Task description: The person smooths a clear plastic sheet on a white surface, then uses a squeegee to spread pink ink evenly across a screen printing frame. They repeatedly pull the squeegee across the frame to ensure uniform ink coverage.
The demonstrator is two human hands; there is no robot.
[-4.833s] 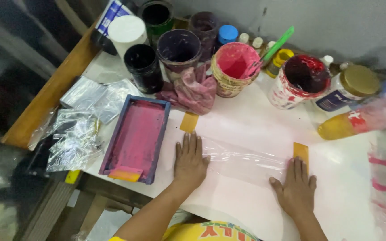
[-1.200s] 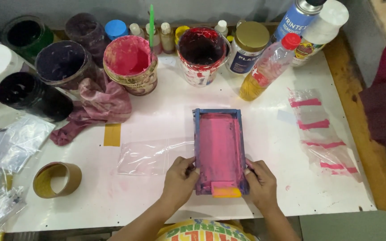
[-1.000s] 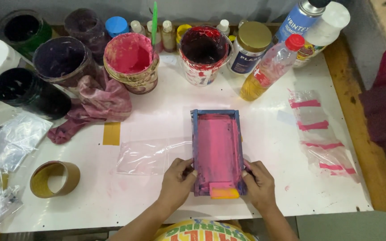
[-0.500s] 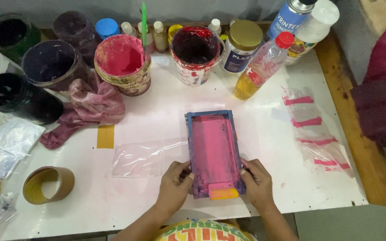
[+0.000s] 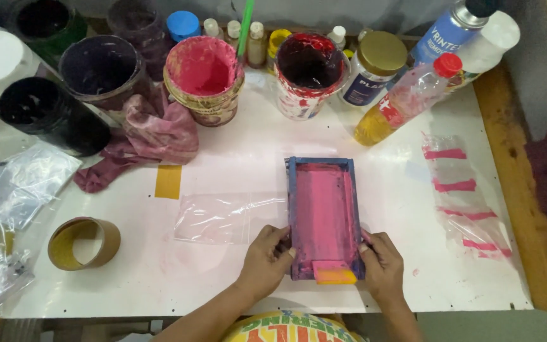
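Observation:
A small blue-framed printing screen [image 5: 323, 212], its mesh stained pink, lies flat on the white table over the right end of a clear plastic bag [image 5: 226, 218]. My left hand [image 5: 266, 258] grips the frame's near left side and my right hand [image 5: 381, 265] grips its near right side. A small orange-edged squeegee [image 5: 333, 273] rests inside the frame at the near end, between my hands.
Open tubs of pink [image 5: 202, 69], red [image 5: 308, 66] and dark ink, bottles and a jar line the far edge. A stained rag [image 5: 150, 136], a tape roll [image 5: 83, 242], loose plastic bags [image 5: 14, 202] at left, and printed bags [image 5: 466, 196] at right lie around. A yellow tape strip [image 5: 168, 182] sticks to the table.
Earlier both hands pressed flat on the plastic bag while the screen lay at the left. The screen now sits over the bag's right end, held at both sides, barely shifting lately.

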